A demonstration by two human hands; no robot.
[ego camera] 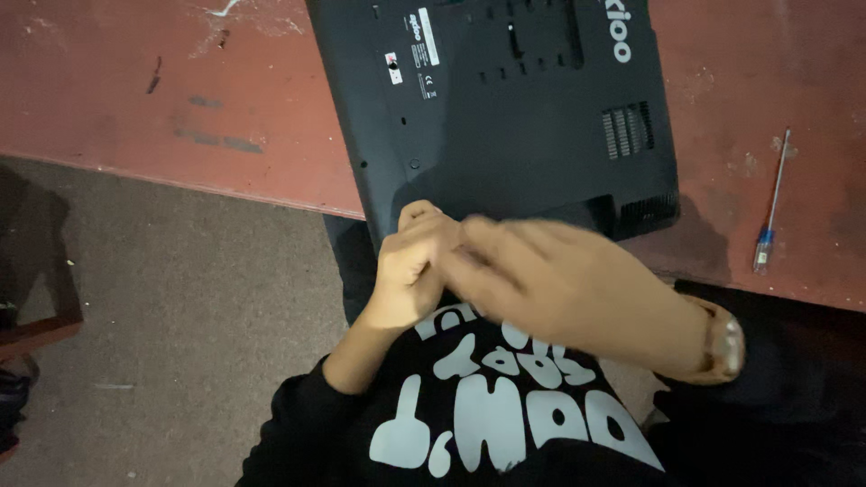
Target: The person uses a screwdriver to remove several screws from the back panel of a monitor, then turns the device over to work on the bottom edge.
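Head view, looking down over the person's chest. A black laptop [505, 108] lies bottom-up on a worn red surface [180, 90], turned at a slant, with its near corner overhanging the surface's front edge. Vent slots show near its right side, small labels near its left.

Left hand [410, 266]: held just in front of the laptop's near edge, fingers [419, 216] curled into a loose fist, knuckles up. Whether it pinches anything inside the curl cannot be told. Its topmost knuckles overlap the laptop's edge in the picture; actual contact cannot be confirmed.

Right hand [559, 280]: blurred by motion, reaching across from the right so that its fingers [478, 243] meet those of the left hand. The fingers appear partly bent and close together; how far they are closed, and whether they hold something, cannot be told because of the blur. A wristwatch [726, 343] sits on this wrist.

Both hands are together at the laptop's near edge, above the person's black shirt [487, 415] with pale lettering.

A thin screwdriver [772, 207] with a clear shaft and blue tip lies on the surface well to the right of the laptop, apart from both hands. Below the surface's edge at left is grey floor [180, 316], with a dark wooden corner [41, 316] at the far left.
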